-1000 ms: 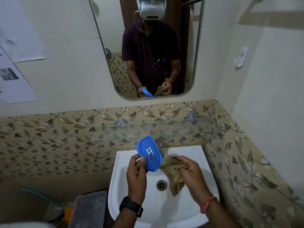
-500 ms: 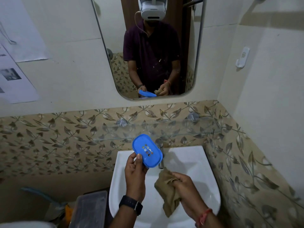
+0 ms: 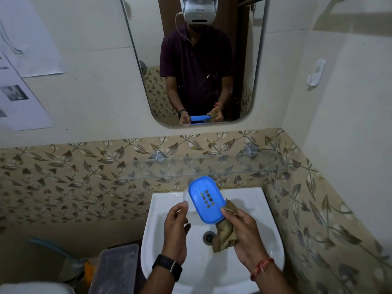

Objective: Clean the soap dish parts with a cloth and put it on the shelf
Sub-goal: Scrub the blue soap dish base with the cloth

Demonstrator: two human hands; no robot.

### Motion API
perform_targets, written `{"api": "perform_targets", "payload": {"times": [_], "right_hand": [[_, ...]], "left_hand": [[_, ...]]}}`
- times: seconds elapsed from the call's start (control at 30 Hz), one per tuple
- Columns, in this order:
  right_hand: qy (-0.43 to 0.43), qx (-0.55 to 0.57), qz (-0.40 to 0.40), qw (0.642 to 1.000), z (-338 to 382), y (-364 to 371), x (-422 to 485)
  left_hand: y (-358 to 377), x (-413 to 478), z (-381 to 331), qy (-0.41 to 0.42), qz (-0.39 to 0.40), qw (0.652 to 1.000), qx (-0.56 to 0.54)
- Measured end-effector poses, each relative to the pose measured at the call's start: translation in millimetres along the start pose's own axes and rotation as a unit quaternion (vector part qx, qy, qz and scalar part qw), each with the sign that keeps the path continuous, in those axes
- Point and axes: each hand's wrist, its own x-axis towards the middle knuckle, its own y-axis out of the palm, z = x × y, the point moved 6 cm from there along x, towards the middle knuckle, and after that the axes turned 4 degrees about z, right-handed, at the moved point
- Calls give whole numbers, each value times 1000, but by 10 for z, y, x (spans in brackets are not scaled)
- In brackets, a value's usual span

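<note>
Change: blue tray now pinched by right hand with the cloth; 0.5 s ago left hand held it alone, and right hand hung lower with the cloth
Left hand point(image 3: 176, 228): fingers curled, thumb tip near a translucent white part; cannot tell whether it grips it; black watch point(image 3: 167, 266) on wrist
Right hand point(image 3: 244, 232): thumb clamps blue soap dish tray's near-right edge, brown cloth point(image 3: 224, 234) bunched in palm under it, cloth tail drooping below the hand
Blue soap dish tray point(image 3: 206, 199): between the hands, tilted, slotted face up, far end beyond the fingertips
White part point(image 3: 187, 200): mostly hidden behind tray's left edge, just above left thumb
Sink point(image 3: 263, 211): white, under both hands, drain point(image 3: 209, 236) between the wrists
Glass shelf point(image 3: 212, 168): beyond the hands, on leaf-pattern tile
Mirror point(image 3: 244, 60): above shelf
</note>
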Motion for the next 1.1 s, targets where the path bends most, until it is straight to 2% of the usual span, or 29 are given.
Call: {"api": "perform_targets", "payload": {"times": [0.07,0.2,0.3,0.43,0.53,0.6,0.7,0.77,0.83,0.97,1.1], "right_hand": [[-40,-44,-19,998,61,-19,-7],[-115,-194,-30,974,99,68,-61],[-153,-277,-42,948,69,137,-126],[-198,-360,-57,910,96,138,-210],[-216,-380,-23,899,101,154,-262],[-223,-397,18,890,64,193,-312],[-191,-447,63,872,-52,200,-379],[-144,-428,33,892,-74,103,-369],[-122,-390,-35,912,1,-15,-293],[-214,-409,-87,882,434,144,-129],[-303,-480,-26,823,729,593,-72]], "left_hand": [[-63,25,9,-3,-40,999,0],[243,-59,-78,14,42,997,56],[359,-69,-142,28,25,994,102],[353,5,-191,5,27,992,123],[329,34,-211,8,60,995,85],[281,57,-211,2,53,998,43],[225,99,-181,-52,79,994,-57],[227,99,-182,-108,138,971,-160],[214,70,-185,-153,186,941,-238],[167,16,-103,-187,233,917,-266],[215,-21,-35,-204,257,908,-259]]}}
